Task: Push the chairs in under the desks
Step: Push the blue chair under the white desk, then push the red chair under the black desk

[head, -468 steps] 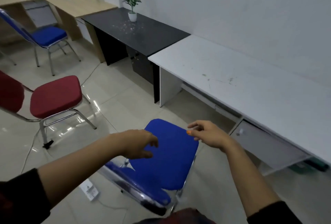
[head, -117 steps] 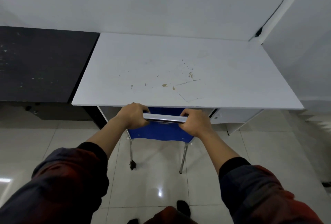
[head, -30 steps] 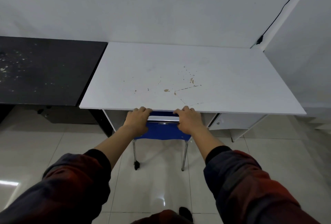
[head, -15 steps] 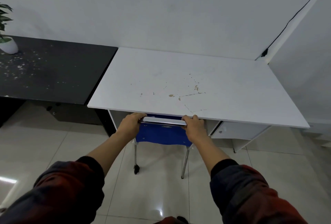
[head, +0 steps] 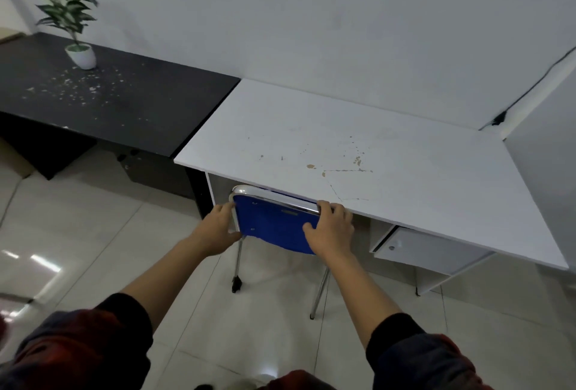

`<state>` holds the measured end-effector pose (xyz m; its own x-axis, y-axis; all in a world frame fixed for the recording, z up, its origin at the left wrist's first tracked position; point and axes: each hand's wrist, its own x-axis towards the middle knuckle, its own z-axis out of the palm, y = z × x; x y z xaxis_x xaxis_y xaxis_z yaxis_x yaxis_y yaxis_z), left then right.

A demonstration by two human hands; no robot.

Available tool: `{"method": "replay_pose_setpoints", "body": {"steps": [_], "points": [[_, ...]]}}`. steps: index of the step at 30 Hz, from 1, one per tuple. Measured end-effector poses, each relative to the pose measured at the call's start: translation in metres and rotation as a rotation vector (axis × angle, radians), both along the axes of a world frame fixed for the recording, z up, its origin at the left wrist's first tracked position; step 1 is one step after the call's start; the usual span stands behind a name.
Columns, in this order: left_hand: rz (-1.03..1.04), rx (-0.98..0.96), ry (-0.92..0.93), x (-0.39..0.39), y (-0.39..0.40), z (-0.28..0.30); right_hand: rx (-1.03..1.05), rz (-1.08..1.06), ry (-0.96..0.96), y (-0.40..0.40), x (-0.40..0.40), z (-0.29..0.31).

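Head view: blue chair mostly tucked under front edge of white desk, left hand and right hand both gripping its backrest sides, seemingly almost done here, black desk without any visible chair.

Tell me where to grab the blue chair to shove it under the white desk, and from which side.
Grip the blue chair by the chrome tube framing its backrest, at both corners, from behind. Its seat is already under the white desk, so the backrest is the only part facing you. The left hand and right hand hold it there.
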<state>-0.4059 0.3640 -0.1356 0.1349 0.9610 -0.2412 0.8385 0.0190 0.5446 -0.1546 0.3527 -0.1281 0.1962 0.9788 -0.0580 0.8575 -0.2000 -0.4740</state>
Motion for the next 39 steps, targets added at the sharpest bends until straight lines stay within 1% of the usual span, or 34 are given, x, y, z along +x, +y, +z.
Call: {"method": "replay_pose_setpoints", "body": {"steps": [3, 5, 11, 14, 17, 20, 23, 26, 29, 32, 34, 39], "points": [[-0.125, -0.235, 0.069, 0.002, -0.033, 0.011, 0.076, -0.075, 0.099, -0.011, -0.011, 0.008], [-0.156, -0.307, 0.043, 0.002, -0.058, 0.014, 0.049, -0.082, 0.138, -0.023, -0.019, 0.014], [-0.082, -0.250, -0.022, -0.012, -0.093, 0.021, -0.107, 0.028, 0.491, -0.045, -0.036, 0.010], [-0.058, -0.217, -0.044, -0.017, -0.109, 0.026, -0.163, 0.063, 0.583, -0.065, -0.043, 0.009], [-0.031, -0.191, -0.086, -0.026, -0.134, 0.034, -0.226, 0.120, 0.583, -0.085, -0.052, 0.013], [0.024, -0.159, -0.120, -0.042, -0.162, 0.044, -0.221, 0.132, 0.599, -0.098, -0.069, 0.025], [0.094, -0.139, -0.156, -0.069, -0.206, 0.051, -0.229, 0.180, 0.647, -0.129, -0.102, 0.038], [0.139, -0.178, -0.147, -0.099, -0.255, 0.053, -0.301, 0.265, 0.667, -0.168, -0.140, 0.045], [0.189, -0.174, -0.113, -0.131, -0.295, 0.056, -0.388, 0.412, 0.614, -0.199, -0.168, 0.050], [0.252, -0.163, -0.134, -0.158, -0.330, 0.057, -0.443, 0.523, 0.533, -0.223, -0.188, 0.050], [0.282, -0.146, -0.157, -0.171, -0.352, 0.055, -0.463, 0.551, 0.501, -0.238, -0.198, 0.050], [0.340, -0.166, -0.203, -0.189, -0.404, 0.044, -0.491, 0.559, 0.523, -0.274, -0.225, 0.050]]}}
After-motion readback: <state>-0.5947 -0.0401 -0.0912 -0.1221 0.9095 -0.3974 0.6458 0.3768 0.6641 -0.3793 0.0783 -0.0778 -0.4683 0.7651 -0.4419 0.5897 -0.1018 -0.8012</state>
